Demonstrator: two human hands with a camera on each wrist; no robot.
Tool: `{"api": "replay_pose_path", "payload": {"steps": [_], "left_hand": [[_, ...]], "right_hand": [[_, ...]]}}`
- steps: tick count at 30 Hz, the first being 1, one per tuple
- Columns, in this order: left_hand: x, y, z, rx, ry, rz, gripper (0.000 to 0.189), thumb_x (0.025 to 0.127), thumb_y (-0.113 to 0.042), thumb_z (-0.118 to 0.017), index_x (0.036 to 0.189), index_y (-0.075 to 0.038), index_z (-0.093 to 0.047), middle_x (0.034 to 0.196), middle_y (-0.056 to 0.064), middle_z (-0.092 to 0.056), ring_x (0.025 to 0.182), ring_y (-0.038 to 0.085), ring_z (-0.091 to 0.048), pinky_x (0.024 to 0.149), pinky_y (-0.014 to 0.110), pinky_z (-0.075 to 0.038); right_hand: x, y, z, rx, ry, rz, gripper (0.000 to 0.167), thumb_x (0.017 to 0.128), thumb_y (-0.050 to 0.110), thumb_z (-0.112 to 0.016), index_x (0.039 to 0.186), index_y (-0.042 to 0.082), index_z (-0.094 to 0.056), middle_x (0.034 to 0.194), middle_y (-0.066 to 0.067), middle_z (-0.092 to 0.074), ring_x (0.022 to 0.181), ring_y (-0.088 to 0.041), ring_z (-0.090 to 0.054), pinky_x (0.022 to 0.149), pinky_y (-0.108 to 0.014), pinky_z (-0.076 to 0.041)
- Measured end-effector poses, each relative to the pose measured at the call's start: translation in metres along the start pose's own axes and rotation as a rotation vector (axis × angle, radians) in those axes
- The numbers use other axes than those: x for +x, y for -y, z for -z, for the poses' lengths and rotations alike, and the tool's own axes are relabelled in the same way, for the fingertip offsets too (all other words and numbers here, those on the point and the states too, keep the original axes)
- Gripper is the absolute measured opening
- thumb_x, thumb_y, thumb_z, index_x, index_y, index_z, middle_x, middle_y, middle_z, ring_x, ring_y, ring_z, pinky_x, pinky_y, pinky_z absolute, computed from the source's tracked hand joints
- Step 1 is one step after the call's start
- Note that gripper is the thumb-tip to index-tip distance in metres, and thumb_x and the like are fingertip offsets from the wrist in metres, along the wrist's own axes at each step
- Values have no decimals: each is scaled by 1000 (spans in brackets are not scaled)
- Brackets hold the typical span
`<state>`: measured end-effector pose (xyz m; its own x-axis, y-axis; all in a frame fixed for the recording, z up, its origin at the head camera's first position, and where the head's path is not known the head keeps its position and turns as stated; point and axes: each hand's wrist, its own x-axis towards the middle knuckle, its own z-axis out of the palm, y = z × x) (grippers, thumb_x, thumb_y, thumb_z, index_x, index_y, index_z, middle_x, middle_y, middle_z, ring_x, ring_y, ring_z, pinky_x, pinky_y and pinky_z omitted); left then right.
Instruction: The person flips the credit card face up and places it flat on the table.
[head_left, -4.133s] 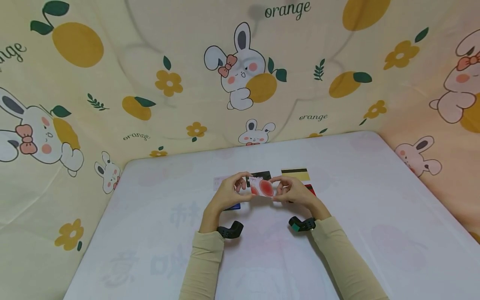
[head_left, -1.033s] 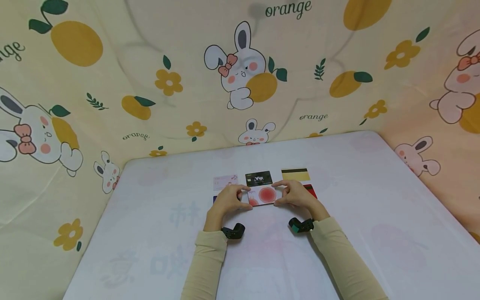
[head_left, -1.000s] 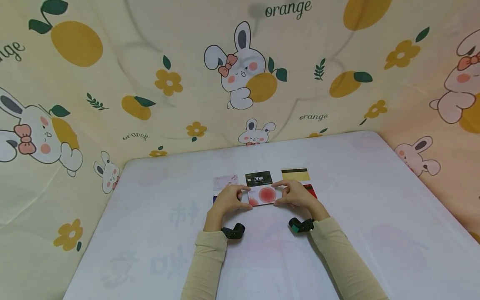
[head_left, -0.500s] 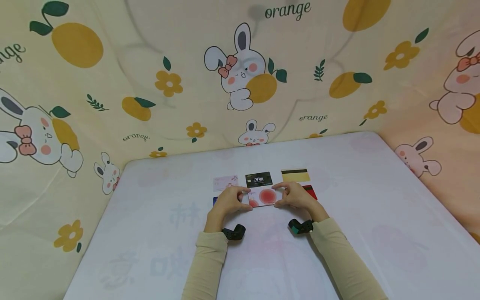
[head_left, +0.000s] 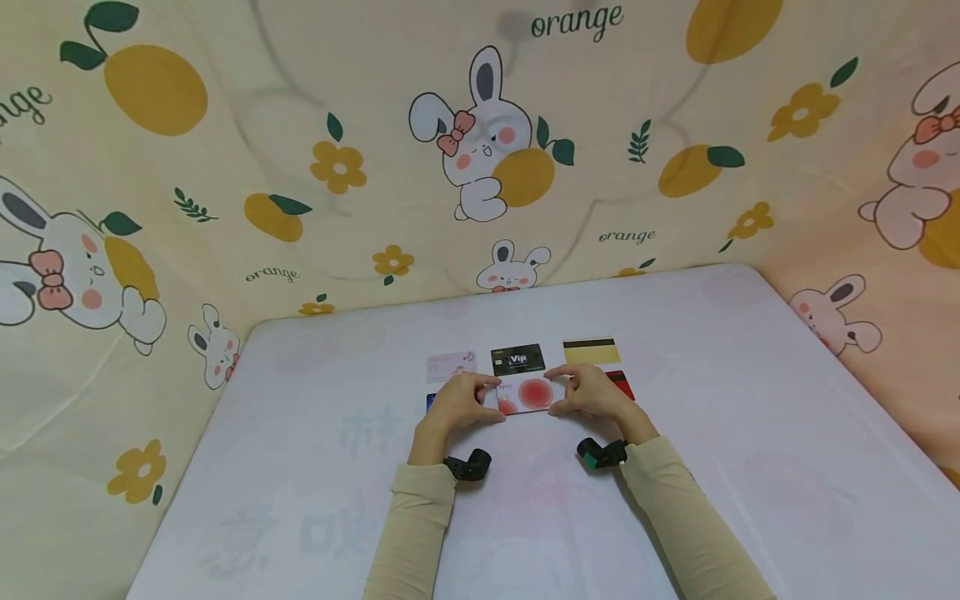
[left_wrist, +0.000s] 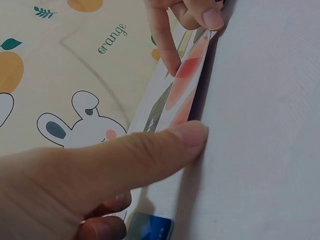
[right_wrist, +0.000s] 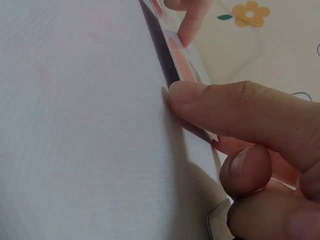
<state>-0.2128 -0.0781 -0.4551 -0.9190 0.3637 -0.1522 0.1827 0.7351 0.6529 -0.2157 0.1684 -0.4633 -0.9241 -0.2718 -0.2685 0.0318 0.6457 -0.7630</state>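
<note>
A pale card with red and pink round patches (head_left: 528, 393) lies almost level in the middle of the head view. My left hand (head_left: 459, 400) pinches its left end between thumb and fingers, and my right hand (head_left: 596, 390) pinches the right end the same way. From the left wrist view, the card's near edge stands a little off the table, with a dark band below it. Directly beyond it is a black card marked "Vip" (head_left: 517, 359). Parts of a blue card (left_wrist: 150, 227) and a red card (head_left: 621, 384) are hidden by my hands.
A pale pink card (head_left: 451, 366) lies at the back left of the group, a gold card with a dark stripe (head_left: 592, 351) at the back right. All rest on a white-covered table (head_left: 300, 450). A printed rabbit-and-orange cloth (head_left: 337, 233) hangs behind.
Since about four seconds ago, both hands have brought the patterned card down towards me, from tilted up before the black card to nearly flat. Over the last second almost nothing has moved.
</note>
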Motion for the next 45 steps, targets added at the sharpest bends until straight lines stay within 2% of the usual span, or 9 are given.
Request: {"api": "replay_pose_path", "payload": {"steps": [23, 30, 37, 45], "left_hand": [[-2, -1, 3, -13, -4, 8, 58, 71, -23, -85, 125, -11, -66, 66, -4, -39, 65, 10, -37, 58, 20, -29], [1, -1, 2, -3, -22, -36, 56, 70, -20, -86, 121, -8, -67, 65, -4, -37, 63, 9, -35, 57, 20, -28], [2, -6, -1, -12, -5, -25, 53, 74, -25, -83, 122, -10, -67, 67, -3, -39, 64, 10, -37, 57, 21, -29], [10, -13, -2, 14, -42, -72, 40, 81, -23, -77, 118, -10, -69, 66, -4, -40, 62, 9, -38, 56, 20, -28]], "right_hand": [[1, 3, 1, 4, -9, -1, 56, 75, 16, -82, 126, 7, -62, 56, 2, -44, 44, -12, -38, 46, -22, -34], [2, 1, 3, 7, 6, -5, 57, 74, 15, -82, 126, 7, -61, 54, 4, -44, 43, -10, -35, 46, -21, -33], [2, 0, 6, 17, -12, 6, 55, 73, 14, -81, 125, 8, -62, 54, 4, -43, 47, -10, -36, 47, -22, -32], [-1, -2, 11, -2, -41, 60, 49, 77, 14, -79, 122, 3, -62, 57, 4, -47, 53, -10, -42, 51, -22, -35]]}}
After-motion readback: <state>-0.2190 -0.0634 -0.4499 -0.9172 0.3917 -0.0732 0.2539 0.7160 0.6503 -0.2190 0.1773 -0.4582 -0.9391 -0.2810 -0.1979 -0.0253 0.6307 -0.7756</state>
